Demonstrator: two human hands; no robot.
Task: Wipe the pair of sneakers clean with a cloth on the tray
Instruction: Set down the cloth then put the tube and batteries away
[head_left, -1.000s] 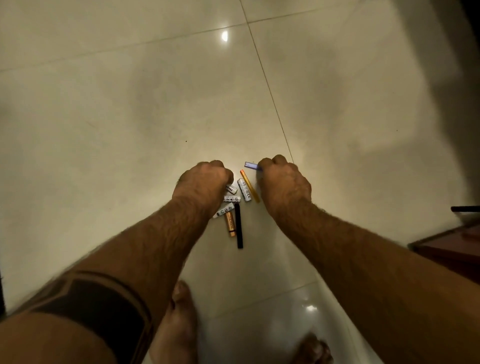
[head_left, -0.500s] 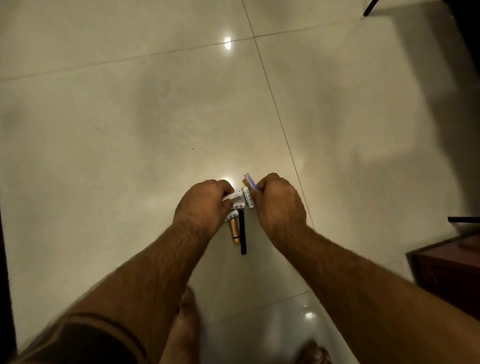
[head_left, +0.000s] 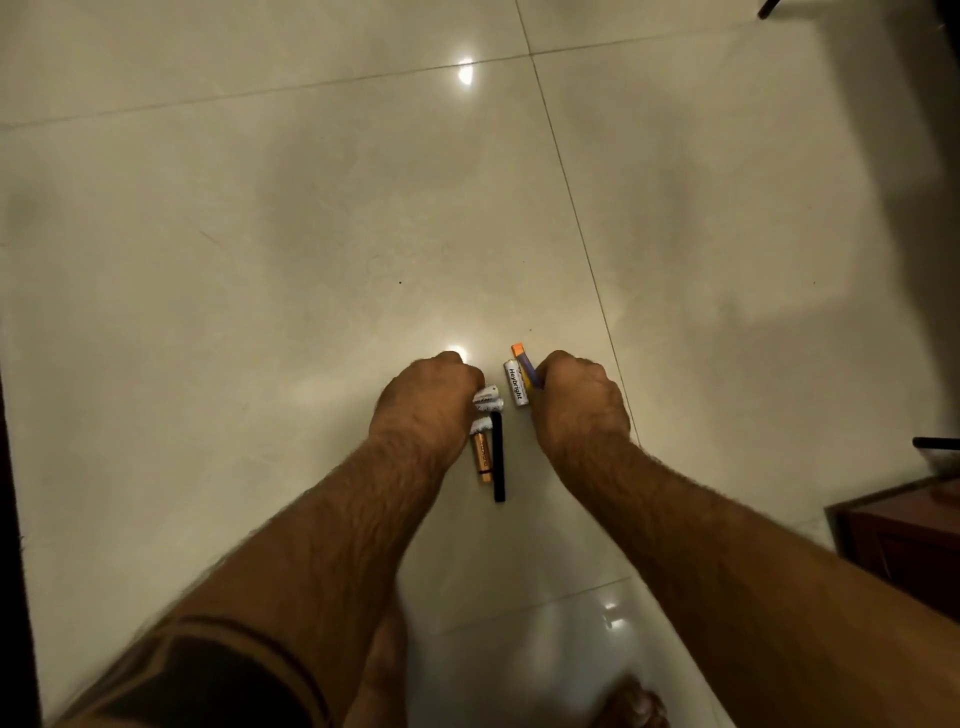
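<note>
No sneaker, cloth or tray shows in the head view. Both my fists rest on a glossy cream tile floor (head_left: 260, 312) over a small pile of batteries and pens. My left hand (head_left: 423, 408) is curled on a couple of white batteries (head_left: 487, 399). Just below its fingers lie a copper battery (head_left: 482, 457) and a black pen (head_left: 498, 457). My right hand (head_left: 579, 405) is closed around a purple pen with an orange end (head_left: 523, 362). A white "Heybright" battery (head_left: 515, 383) lies against that pen; whether the fingers hold it too is unclear.
My bare feet (head_left: 382, 675) stand at the bottom edge. A dark wooden piece of furniture (head_left: 904, 545) fills the lower right, with a black bar (head_left: 935, 443) above it. A black leg (head_left: 769, 9) pokes in at top right. A dark edge runs down the left.
Both hands have pulled the scattered batteries and pens closer together. The yellow pen is no longer visible on the floor, and the purple pen now points up from my right fist.
</note>
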